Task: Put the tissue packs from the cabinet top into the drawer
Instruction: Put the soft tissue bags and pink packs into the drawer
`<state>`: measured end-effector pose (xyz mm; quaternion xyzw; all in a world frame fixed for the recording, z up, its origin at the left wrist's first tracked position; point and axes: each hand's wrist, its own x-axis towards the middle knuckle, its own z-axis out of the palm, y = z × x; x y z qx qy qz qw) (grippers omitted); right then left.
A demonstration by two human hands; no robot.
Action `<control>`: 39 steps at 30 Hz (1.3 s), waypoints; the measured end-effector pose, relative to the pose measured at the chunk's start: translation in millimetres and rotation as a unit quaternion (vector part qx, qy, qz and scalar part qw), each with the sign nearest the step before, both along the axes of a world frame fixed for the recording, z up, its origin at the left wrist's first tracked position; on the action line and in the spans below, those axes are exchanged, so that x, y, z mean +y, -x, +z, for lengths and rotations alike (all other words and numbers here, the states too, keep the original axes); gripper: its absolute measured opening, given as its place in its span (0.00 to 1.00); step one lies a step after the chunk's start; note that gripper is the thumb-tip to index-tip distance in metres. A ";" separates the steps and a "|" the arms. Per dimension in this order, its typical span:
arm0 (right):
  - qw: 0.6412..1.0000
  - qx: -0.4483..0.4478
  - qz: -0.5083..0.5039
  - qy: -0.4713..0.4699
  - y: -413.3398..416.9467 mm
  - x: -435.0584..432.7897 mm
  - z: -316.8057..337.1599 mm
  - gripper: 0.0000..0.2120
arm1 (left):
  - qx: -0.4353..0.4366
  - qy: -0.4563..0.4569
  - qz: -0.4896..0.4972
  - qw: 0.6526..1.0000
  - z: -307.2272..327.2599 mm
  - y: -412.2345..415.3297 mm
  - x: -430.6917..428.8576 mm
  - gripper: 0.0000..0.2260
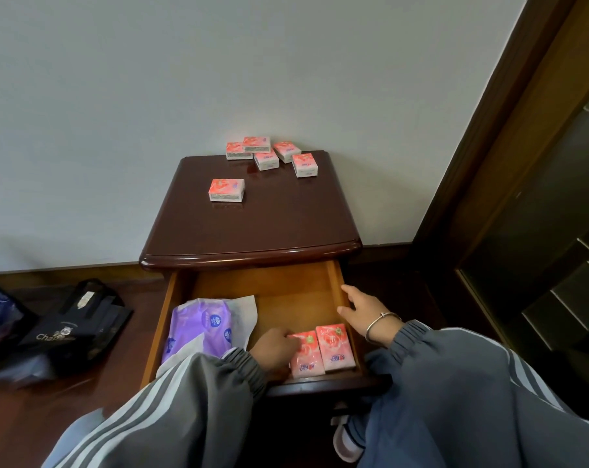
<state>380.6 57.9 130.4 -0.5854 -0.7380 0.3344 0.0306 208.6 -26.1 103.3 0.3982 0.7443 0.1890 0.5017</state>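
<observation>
1. You have eight pink tissue packs in view. Two lie flat, side by side and touching, in the lower right corner of the open drawer [286,292], just below the frame's centre: the left pack [306,361] and the right pack [336,347].
2. Your left hand [275,349] is down in the drawer, its fingers curled over the left pack's left edge, gripping it.
3. Your right hand [364,312] rests on the drawer's right wall with its fingers straight and spread, holding nothing. One silver bangle [382,324] circles its wrist.
4. Six packs lie on the cabinet top [269,224], above the frame's centre. A cluster of five [266,160] sits close together at the back edge by the wall, and a single pack [226,190] lies apart from them, toward the front left.
5. The drawer's left side holds one purple packet [198,329], lying on one white sheet [244,309].
6. On the floor at the frame's lower left stands one black bag [80,332].
</observation>
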 end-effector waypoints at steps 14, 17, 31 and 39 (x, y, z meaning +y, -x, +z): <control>0.998 -0.054 0.024 0.002 2.4 1.7 6.5 0.27 | 0.090 -0.049 -0.186 0.977 0.3 20.9 -1.7 0.20; 0.998 -0.056 0.024 -0.002 2.2 3.1 6.9 0.26 | 0.109 -0.082 -0.211 0.968 11.0 10.3 10.5 0.22; 0.996 -0.081 0.041 -0.002 3.7 4.6 9.3 0.24 | 0.092 -0.027 -0.261 0.961 12.2 -8.8 22.0 0.27; 0.996 -0.074 0.045 0.005 3.2 6.0 10.7 0.24 | 0.109 -0.061 -0.011 0.992 7.0 10.4 16.5 0.21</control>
